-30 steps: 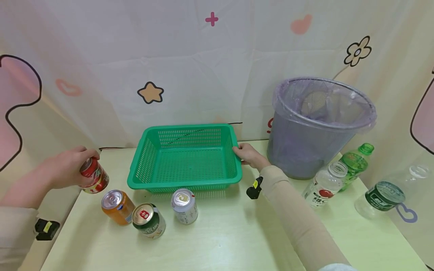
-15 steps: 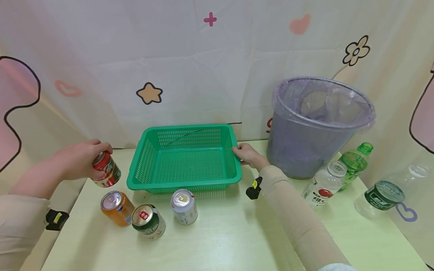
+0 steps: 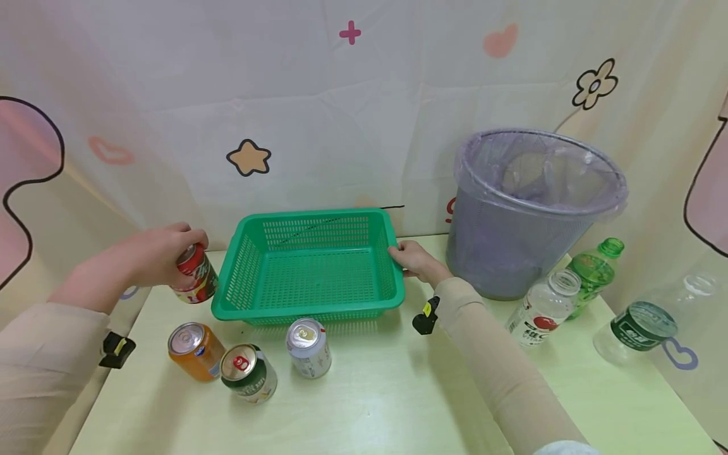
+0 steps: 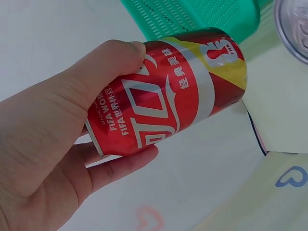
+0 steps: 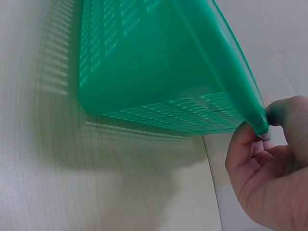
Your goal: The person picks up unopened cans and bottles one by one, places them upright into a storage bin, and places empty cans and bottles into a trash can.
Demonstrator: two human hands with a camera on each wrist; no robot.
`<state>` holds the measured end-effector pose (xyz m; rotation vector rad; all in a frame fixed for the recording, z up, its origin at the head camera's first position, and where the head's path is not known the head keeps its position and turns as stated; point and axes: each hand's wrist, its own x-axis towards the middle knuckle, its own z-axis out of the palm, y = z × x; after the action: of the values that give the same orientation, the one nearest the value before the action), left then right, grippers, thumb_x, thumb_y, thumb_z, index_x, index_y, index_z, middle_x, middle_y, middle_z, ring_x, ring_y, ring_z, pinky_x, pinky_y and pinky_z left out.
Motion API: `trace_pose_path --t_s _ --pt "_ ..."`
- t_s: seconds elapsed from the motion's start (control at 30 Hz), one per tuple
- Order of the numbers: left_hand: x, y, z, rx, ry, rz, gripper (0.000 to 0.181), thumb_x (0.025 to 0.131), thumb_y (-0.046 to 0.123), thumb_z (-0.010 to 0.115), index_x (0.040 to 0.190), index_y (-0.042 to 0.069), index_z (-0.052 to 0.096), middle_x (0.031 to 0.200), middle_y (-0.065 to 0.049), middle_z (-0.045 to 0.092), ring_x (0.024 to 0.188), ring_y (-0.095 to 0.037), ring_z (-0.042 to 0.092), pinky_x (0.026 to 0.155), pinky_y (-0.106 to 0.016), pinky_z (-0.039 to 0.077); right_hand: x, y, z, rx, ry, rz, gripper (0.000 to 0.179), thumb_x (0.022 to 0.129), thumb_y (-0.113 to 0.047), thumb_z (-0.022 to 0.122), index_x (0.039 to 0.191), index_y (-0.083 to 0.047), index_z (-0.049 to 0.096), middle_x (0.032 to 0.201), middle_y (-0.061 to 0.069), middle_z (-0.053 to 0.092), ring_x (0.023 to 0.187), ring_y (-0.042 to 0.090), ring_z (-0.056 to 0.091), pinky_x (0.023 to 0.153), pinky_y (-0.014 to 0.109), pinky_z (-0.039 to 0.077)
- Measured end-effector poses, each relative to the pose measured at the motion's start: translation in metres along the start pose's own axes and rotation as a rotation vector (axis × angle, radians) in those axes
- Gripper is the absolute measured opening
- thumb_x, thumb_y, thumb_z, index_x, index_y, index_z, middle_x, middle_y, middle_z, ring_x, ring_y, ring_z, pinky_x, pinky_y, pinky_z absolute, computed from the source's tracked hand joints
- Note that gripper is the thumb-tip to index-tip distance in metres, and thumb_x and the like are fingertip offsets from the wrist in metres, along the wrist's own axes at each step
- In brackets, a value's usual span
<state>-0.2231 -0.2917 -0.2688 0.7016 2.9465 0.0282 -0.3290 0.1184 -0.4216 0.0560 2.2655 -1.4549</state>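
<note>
My left hand [image 3: 162,256] grips a red soda can [image 4: 178,91] near its top, just left of the green plastic basket [image 3: 318,315]. The can tilts, its lower end toward the basket. In the right wrist view, the thumb and fingers of my right hand [image 5: 269,168] pinch the basket's rim; the head view puts this hand [image 3: 418,260] at the right side. No items show inside the basket. In front of it stand an orange can [image 3: 199,354], a dark green can [image 3: 250,376] and a white can [image 3: 309,351].
At the back right is a mesh trash bin [image 3: 500,246] lined with a purple bag. Beside it stand a clear bottle with a white label [image 3: 540,316], a green bottle [image 3: 594,272] and a clear bottle with a dark green label [image 3: 643,325]. A printed curtain [image 3: 318,126] hangs behind.
My left hand has carried the red soda can rightward and away from me, up to the basket's left side. The right hand keeps its hold on the rim, and the basket stays put.
</note>
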Motion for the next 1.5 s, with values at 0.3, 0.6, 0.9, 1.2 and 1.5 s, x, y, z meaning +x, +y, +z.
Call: trace_pose_path --t_s 0.3,0.6,0.9,1.2,1.5 --pt "0.017 0.014 -0.004 0.014 -0.042 -0.018 0.046 0.069 0.018 0.077 0.107 0.009 0.054 0.096 -0.009 0.053 0.079 -0.022 0.055 0.059 -0.036 0.051 0.001 0.000 0.000 0.006 -0.002 -0.003 0.037 0.099 -0.027 0.038 0.120 0.003 0.045 0.111 0.012 0.049 0.096 0.020 0.055 0.085 0.037 0.050" --pt "0.029 0.025 0.001 0.057 -0.045 0.019 0.046 0.069 0.021 0.077 0.106 0.009 0.053 0.094 -0.009 0.053 0.078 -0.022 0.054 0.059 -0.035 0.051 0.000 0.000 0.000 0.011 -0.008 0.007 0.037 0.099 -0.027 0.037 0.120 0.003 0.044 0.117 0.014 0.048 0.105 0.023 0.053 0.091 0.040 0.048" --pt "0.038 0.032 0.012 0.041 -0.070 0.038 0.047 0.069 0.018 0.076 0.110 0.008 0.054 0.096 -0.010 0.052 0.078 -0.022 0.055 0.060 -0.033 0.051 0.000 0.001 0.000 0.013 -0.006 0.012 0.035 0.099 -0.027 0.038 0.117 0.002 0.046 0.112 0.012 0.049 0.100 0.021 0.054 0.090 0.040 0.048" --pt "0.047 0.036 0.026 0.054 -0.079 0.069 0.047 0.070 0.020 0.076 0.109 0.009 0.054 0.093 -0.008 0.051 0.075 -0.020 0.053 0.059 -0.031 0.050 -0.002 0.000 -0.001 0.013 -0.011 0.002 0.035 0.099 -0.026 0.037 0.117 0.003 0.045 0.113 0.013 0.049 0.102 0.022 0.053 0.091 0.041 0.047" --pt "0.059 0.038 0.041 0.089 -0.090 0.081 0.049 0.070 0.023 0.077 0.110 0.009 0.054 0.090 -0.007 0.050 0.070 -0.017 0.050 0.057 -0.028 0.047 -0.001 0.000 -0.001 0.024 -0.020 -0.005 0.034 0.099 -0.025 0.038 0.116 0.003 0.045 0.113 0.013 0.049 0.101 0.022 0.055 0.090 0.041 0.048"
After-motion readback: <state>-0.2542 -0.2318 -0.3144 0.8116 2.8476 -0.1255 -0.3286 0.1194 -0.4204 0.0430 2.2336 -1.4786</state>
